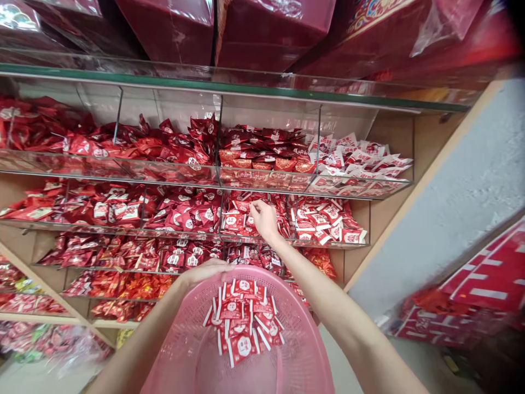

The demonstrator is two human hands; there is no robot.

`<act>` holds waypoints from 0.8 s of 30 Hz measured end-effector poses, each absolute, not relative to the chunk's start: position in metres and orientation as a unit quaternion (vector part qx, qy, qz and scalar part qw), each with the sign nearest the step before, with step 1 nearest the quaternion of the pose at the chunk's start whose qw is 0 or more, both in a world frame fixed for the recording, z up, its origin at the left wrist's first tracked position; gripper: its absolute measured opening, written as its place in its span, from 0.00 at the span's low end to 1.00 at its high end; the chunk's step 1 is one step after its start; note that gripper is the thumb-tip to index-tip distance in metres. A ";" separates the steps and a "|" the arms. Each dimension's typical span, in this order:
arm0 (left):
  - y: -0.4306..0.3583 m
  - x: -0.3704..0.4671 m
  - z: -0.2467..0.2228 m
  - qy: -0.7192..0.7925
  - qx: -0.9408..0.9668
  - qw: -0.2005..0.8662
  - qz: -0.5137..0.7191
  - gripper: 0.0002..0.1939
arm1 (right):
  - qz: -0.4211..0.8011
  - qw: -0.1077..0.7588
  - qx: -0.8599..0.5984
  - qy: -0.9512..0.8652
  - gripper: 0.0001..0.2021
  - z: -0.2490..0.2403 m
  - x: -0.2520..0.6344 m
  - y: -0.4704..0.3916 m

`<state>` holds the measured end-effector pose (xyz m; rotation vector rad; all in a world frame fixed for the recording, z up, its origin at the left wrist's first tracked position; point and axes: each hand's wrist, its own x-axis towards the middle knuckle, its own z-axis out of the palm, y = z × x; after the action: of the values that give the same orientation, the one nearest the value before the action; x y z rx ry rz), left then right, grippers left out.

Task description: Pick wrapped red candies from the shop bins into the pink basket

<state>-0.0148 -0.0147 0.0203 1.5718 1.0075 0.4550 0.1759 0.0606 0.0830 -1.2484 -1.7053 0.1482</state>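
Observation:
My left hand (204, 272) grips the far rim of a pink mesh basket (184, 339) held in front of me. Several small red-and-white candy packets (244, 322) lie heaped inside it. My right hand (264, 220) reaches into a clear shelf bin on the second tier, fingers curled down onto the red-and-white packets (234, 221) there. Whether its fingers have closed on a packet cannot be told.
Tiered clear acrylic bins (262, 180) hold red wrapped sweets across the shelf. A glass shelf (229, 85) above carries large dark red boxes (270, 27). A grey wall (463, 191) stands to the right, with red boxes (484, 284) stacked low beside it.

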 end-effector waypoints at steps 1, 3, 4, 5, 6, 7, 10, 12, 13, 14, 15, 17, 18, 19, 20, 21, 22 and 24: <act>-0.014 -0.015 0.020 0.431 0.669 0.574 0.195 0.20 | 0.119 0.538 -0.486 -0.678 0.12 0.083 0.178 0.058; -0.013 -0.014 0.020 0.435 0.663 0.577 0.194 0.20 | 0.230 0.606 -0.428 -0.630 0.11 0.083 0.183 0.048; -0.012 -0.014 0.019 0.438 0.661 0.578 0.193 0.19 | 0.277 0.625 -0.407 -0.606 0.12 0.082 0.185 0.040; -0.011 -0.014 0.018 0.440 0.661 0.577 0.193 0.19 | 0.320 0.636 -0.391 -0.584 0.12 0.080 0.188 0.031; -0.009 -0.014 0.017 0.441 0.663 0.574 0.192 0.19 | 0.357 0.640 -0.379 -0.565 0.13 0.077 0.190 0.021; -0.008 -0.014 0.016 0.441 0.667 0.569 0.192 0.19 | 0.389 0.638 -0.372 -0.551 0.13 0.073 0.193 0.010; -0.005 -0.012 0.013 0.441 0.676 0.560 0.191 0.19 | 0.445 0.613 -0.367 -0.539 0.14 0.053 0.201 -0.023; -0.003 -0.011 0.012 0.437 0.679 0.558 0.190 0.19 | 0.464 0.594 -0.368 -0.544 0.12 0.036 0.206 -0.041; -0.002 -0.011 0.011 0.435 0.684 0.555 0.189 0.19 | 0.468 0.584 -0.369 -0.551 0.12 0.027 0.208 -0.049; -0.001 -0.010 0.011 0.433 0.689 0.550 0.188 0.19 | 0.468 0.573 -0.372 -0.561 0.11 0.018 0.210 -0.055; 0.000 -0.010 0.011 0.433 0.693 0.545 0.186 0.19 | 0.463 0.563 -0.376 -0.572 0.10 0.009 0.212 -0.059; 0.001 -0.009 0.010 0.438 0.699 0.536 0.180 0.19 | 0.451 0.543 -0.385 -0.595 0.10 -0.006 0.216 -0.066; 0.001 -0.009 0.010 0.441 0.699 0.534 0.177 0.19 | 0.445 0.535 -0.390 -0.603 0.09 -0.013 0.218 -0.068; 0.002 -0.009 0.009 0.443 0.699 0.533 0.174 0.20 | 0.442 0.528 -0.395 -0.608 0.10 -0.018 0.219 -0.070; 0.002 -0.008 0.009 0.445 0.698 0.534 0.173 0.20 | 0.440 0.524 -0.399 -0.610 0.10 -0.022 0.220 -0.071; 0.002 -0.008 0.008 0.445 0.697 0.536 0.171 0.20 | 0.442 0.522 -0.403 -0.608 0.10 -0.024 0.220 -0.072; 0.002 -0.008 0.008 0.446 0.693 0.540 0.171 0.20 | 0.447 0.523 -0.406 -0.601 0.10 -0.026 0.220 -0.073; 0.001 -0.008 0.006 0.445 0.685 0.550 0.173 0.19 | 0.468 0.528 -0.410 -0.577 0.10 -0.026 0.219 -0.075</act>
<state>-0.0079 0.0015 0.0063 1.6214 1.0528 0.4082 0.2191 -0.0753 -0.0258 -0.9807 -1.3793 1.1194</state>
